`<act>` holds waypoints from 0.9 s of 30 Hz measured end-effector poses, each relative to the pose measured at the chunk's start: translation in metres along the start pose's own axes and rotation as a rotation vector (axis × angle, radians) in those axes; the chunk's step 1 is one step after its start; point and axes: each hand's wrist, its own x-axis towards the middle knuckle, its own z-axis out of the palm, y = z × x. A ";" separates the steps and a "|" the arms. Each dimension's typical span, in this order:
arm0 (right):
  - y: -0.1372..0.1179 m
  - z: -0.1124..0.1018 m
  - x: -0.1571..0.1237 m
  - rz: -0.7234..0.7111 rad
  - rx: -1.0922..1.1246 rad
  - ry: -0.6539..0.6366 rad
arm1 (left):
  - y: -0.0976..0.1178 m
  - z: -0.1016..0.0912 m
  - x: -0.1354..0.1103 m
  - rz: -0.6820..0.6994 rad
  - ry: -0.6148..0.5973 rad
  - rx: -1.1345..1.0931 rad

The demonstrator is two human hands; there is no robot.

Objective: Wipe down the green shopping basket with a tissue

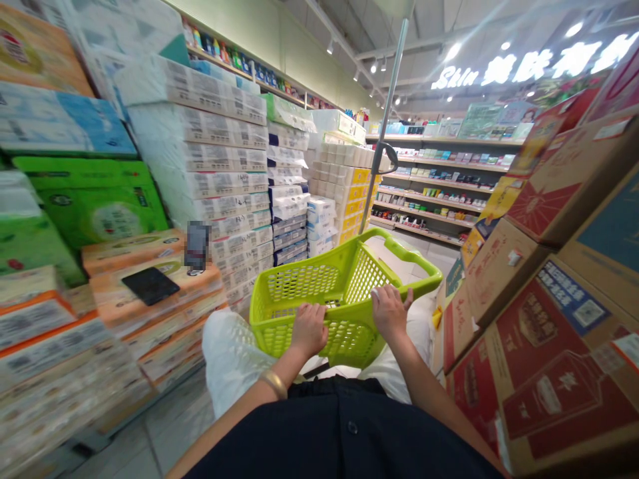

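A lime-green plastic shopping basket (344, 279) tilts in front of me in a shop aisle, and it looks empty. My left hand (308, 330) is closed over the near rim of the basket, with a gold bangle on that wrist. My right hand (390, 311) grips the rim a little further right, fingers curled over the edge. A long metal pull handle (387, 120) rises from the far side of the basket.
Stacked tissue and toilet paper packs (219, 159) line the left side, with a dark phone (150, 285) lying on an orange pack. Cardboard cartons (554, 279) pile up close on the right. Shelves of goods (439, 179) stand at the aisle's end.
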 end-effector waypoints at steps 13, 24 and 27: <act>-0.027 0.012 -0.017 -0.067 0.026 -0.008 | -0.002 0.001 -0.002 -0.001 0.008 0.011; 0.029 -0.007 0.013 0.071 -0.052 0.121 | -0.001 0.001 -0.001 0.010 0.010 0.006; 0.032 -0.009 0.017 0.121 -0.069 0.141 | -0.001 0.000 -0.001 0.007 0.015 0.007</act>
